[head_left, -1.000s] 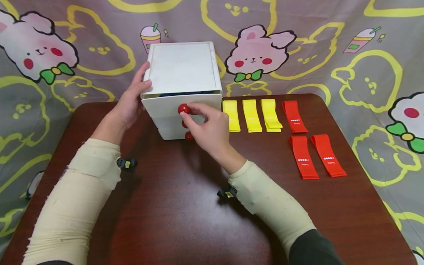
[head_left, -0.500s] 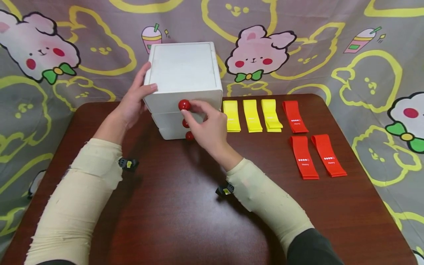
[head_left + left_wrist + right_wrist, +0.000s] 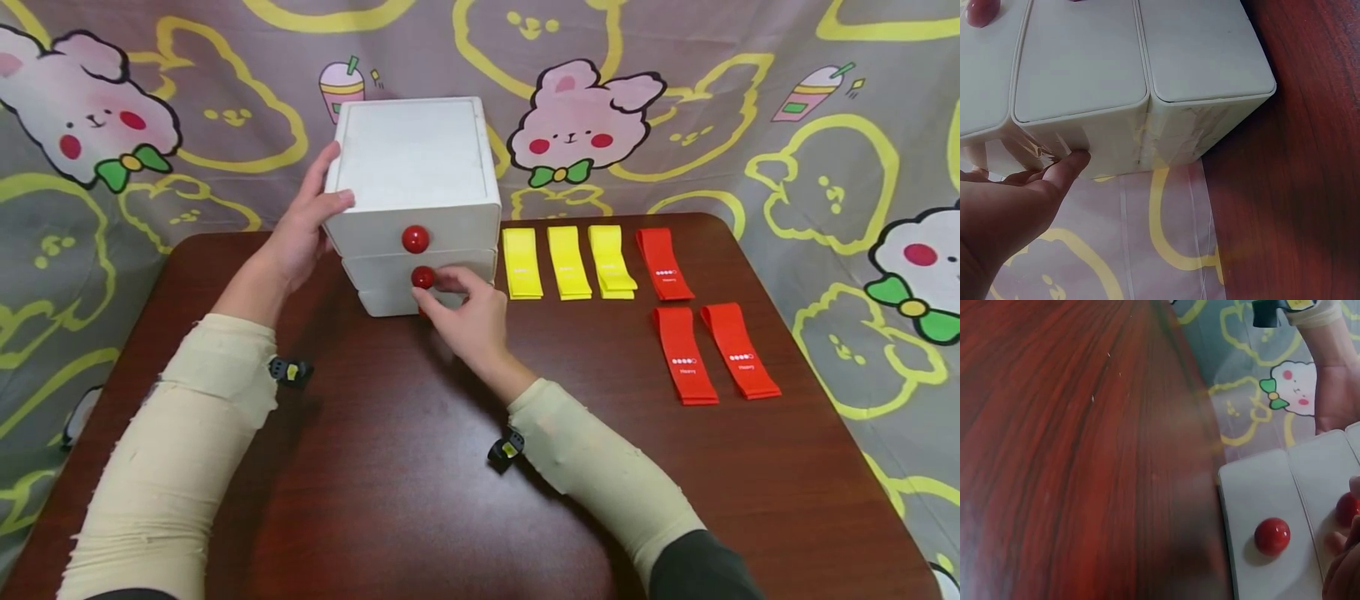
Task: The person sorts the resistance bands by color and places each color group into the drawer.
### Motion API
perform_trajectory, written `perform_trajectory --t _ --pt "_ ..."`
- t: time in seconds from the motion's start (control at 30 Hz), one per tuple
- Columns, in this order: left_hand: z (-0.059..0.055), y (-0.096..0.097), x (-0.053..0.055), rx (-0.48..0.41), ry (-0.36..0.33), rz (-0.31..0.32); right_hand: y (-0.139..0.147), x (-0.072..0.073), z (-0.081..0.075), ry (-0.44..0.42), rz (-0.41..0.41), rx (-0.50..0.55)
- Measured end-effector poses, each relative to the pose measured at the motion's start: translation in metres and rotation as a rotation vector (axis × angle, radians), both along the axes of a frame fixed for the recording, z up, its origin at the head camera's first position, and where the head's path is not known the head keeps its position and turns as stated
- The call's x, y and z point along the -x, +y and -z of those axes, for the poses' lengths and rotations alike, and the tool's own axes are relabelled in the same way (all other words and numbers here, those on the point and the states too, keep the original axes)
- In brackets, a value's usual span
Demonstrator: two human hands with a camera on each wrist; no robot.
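A white three-drawer box [image 3: 412, 154] stands at the back of the table, its drawers pushed in. Each drawer front bears a round red knob; the top knob [image 3: 416, 239] is uncovered. My right hand [image 3: 474, 321] pinches the middle knob [image 3: 423, 277] between thumb and fingers, and partly hides the bottom one. In the right wrist view the bottom knob [image 3: 1272, 537] shows whole. My left hand [image 3: 298, 221] lies against the box's left side, thumb over the top edge. The left wrist view shows its fingers [image 3: 1072, 164] against the taped side wall [image 3: 1110, 140].
Three folded yellow bands [image 3: 570, 262] lie in a row right of the box. Beyond them are three red bands [image 3: 684, 358] marked Heavy. A patterned cloth [image 3: 705, 125] hangs behind the dark wooden table [image 3: 375, 467].
The top drawer, slightly out a second ago, has gone in flush under my right hand. That hand has let go of the top knob and moved down to the middle one.
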State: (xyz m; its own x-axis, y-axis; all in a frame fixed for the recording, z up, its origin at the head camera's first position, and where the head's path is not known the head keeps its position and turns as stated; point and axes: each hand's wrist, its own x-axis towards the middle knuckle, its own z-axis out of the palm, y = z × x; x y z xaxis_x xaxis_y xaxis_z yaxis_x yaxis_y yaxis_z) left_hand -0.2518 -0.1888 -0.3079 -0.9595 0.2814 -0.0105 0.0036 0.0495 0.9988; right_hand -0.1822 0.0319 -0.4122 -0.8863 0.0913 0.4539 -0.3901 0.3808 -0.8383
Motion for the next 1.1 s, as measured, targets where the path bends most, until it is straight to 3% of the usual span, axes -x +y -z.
perform_trajectory --t 0.37,0.57,1.1 --pt "0.000 0.002 0.002 -0.016 -0.012 0.005 -0.012 0.006 0.001 0.058 0.090 0.101" --pt "0.001 0.003 0.002 -0.010 -0.003 -0.005 -0.011 0.002 0.002 0.062 0.080 0.096" --pt "0.001 0.001 0.000 0.006 -0.019 -0.014 0.000 -0.042 -0.001 0.047 -0.045 0.062"
